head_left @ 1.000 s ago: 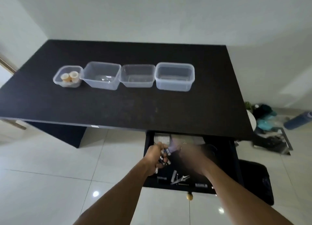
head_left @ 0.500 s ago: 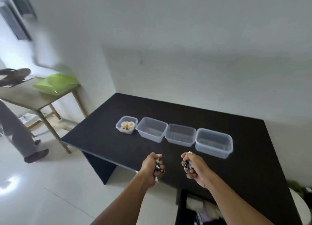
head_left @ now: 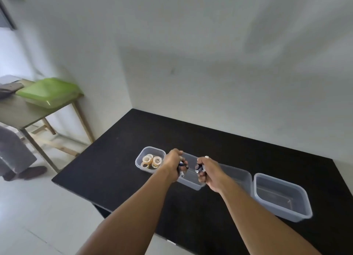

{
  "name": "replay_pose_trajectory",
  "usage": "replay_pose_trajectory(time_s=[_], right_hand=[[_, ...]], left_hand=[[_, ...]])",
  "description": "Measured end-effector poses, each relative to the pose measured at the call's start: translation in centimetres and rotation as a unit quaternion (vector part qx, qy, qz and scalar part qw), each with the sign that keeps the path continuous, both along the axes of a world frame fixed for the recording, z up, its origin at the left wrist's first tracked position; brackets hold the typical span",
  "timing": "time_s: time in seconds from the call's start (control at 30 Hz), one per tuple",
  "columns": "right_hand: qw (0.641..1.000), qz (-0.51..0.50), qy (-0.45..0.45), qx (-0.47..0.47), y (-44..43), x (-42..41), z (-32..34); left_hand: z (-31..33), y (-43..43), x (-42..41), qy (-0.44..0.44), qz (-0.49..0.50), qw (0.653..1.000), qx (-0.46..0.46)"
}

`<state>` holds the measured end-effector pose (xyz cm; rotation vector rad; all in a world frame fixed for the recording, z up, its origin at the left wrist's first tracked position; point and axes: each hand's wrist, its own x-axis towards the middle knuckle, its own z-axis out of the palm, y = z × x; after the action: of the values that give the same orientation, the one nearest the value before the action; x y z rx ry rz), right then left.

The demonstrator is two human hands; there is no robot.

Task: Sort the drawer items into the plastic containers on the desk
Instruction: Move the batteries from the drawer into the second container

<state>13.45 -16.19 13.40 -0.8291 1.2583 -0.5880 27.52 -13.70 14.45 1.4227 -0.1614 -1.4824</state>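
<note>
- far-left container (head_left: 139,164) on the table (head_left: 114,168): holds tape rolls (head_left: 152,160), sits just left of the left hand, not the target by my read
- left hand (head_left: 172,164): fist curled round small dark cylinders (head_left: 182,164), likely batteries; hangs over the left rim of the second container (head_left: 191,184)
- second container: looks empty, lies directly below and between both hands, so the drop is straight down, no reach needed
- right hand (head_left: 209,173): fingers wrapped round more dark cylinders (head_left: 198,167), metal ends facing left toward the other hand; over the right rim of the same container
- both hands about equally near it; left one slightly farther back
- third container (head_left: 243,180): partly hidden behind the right forearm, contents cannot tell
- fourth container (head_left: 282,214): apart to the right, looks empty
- drawer: out of view
</note>
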Motion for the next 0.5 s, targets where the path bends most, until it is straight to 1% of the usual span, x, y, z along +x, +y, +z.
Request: replay_pose_trajectory(time_s=[0.13, 0.27, 0.4, 0.5], right_hand=[[0.999, -0.004, 0.031, 0.011, -3.2, 1.6, -2.5], [0.994, 0.028, 0.104, 0.013, -5.2, 2.7, -4.8], [0.986, 0.047, 0.154, 0.043, -6.0, 3.6, -6.3], [0.983, 0.064, 0.166, 0.052, -6.1, 3.9, -6.9]], left_hand=[[-1.9, -4.2, 0.3, -0.041, -0.011, 0.999, 0.014], [-4.0, -6.2, -0.1, -0.095, -0.021, 0.995, 0.035], [-7.2, -7.5, 0.3, -0.165, -0.035, 0.983, 0.068], [-8.9, -8.1, 0.6, -0.213, -0.053, 0.972, 0.084]])
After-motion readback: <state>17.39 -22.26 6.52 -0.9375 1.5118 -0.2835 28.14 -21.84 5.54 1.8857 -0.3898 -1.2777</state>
